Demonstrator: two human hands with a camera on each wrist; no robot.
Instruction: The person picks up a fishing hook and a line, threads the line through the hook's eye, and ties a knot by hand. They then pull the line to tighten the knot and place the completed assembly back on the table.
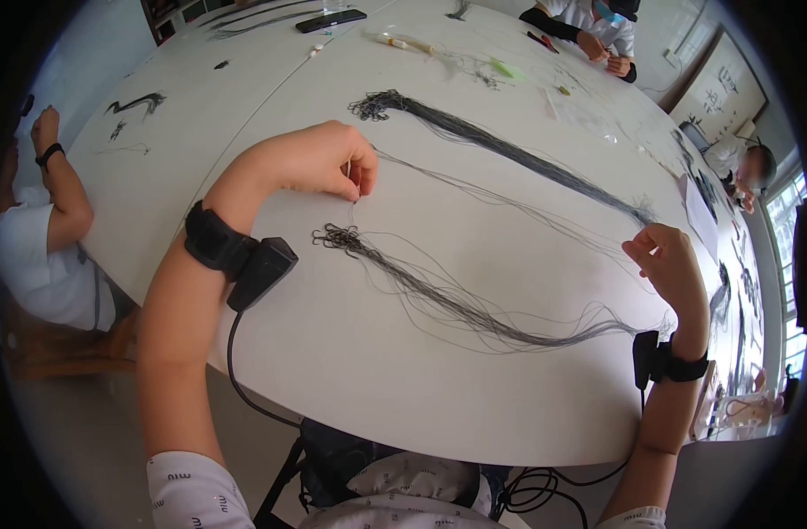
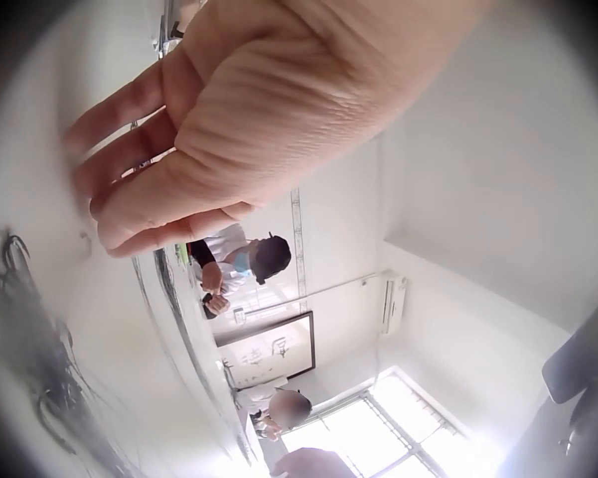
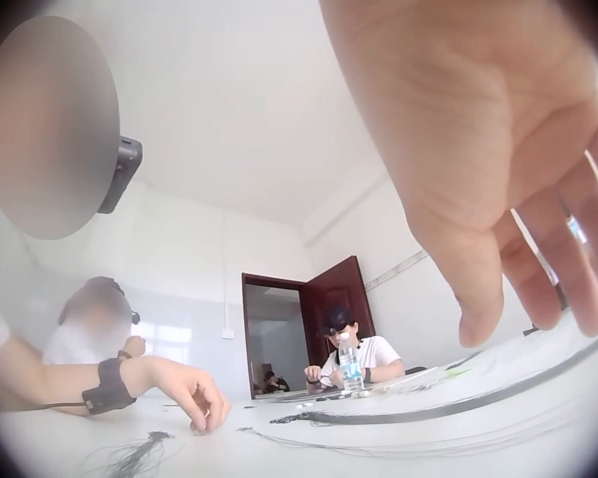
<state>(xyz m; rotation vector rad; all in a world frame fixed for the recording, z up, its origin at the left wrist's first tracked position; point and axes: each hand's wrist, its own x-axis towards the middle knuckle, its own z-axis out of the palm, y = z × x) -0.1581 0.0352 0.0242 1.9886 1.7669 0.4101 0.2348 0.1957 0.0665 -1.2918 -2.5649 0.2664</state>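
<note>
In the head view my left hand (image 1: pixel 333 163) is over the table's middle, thumb and forefinger pinched together on what looks like a small fishing hook. A tiny curved piece shows below those fingertips. Just under the hand lies a cluster of dark fishing hooks (image 1: pixel 337 236), their bundled lines (image 1: pixel 483 317) trailing right. A few loose lines (image 1: pixel 474 187) run from beside my left hand toward my right. My right hand (image 1: pixel 672 264) is raised near the line ends at the right, fingers loosely bent, thumb apart in the right wrist view, holding nothing visible.
A thicker bundle of hooked lines (image 1: pixel 509 159) lies farther back on the white table (image 1: pixel 439 406). Beyond it are a black phone (image 1: pixel 331 21), plastic bags and scraps. Other people (image 1: pixel 597 35) sit around the table. Cables from my wrist cameras (image 1: pixel 262 273) hang at the near edge.
</note>
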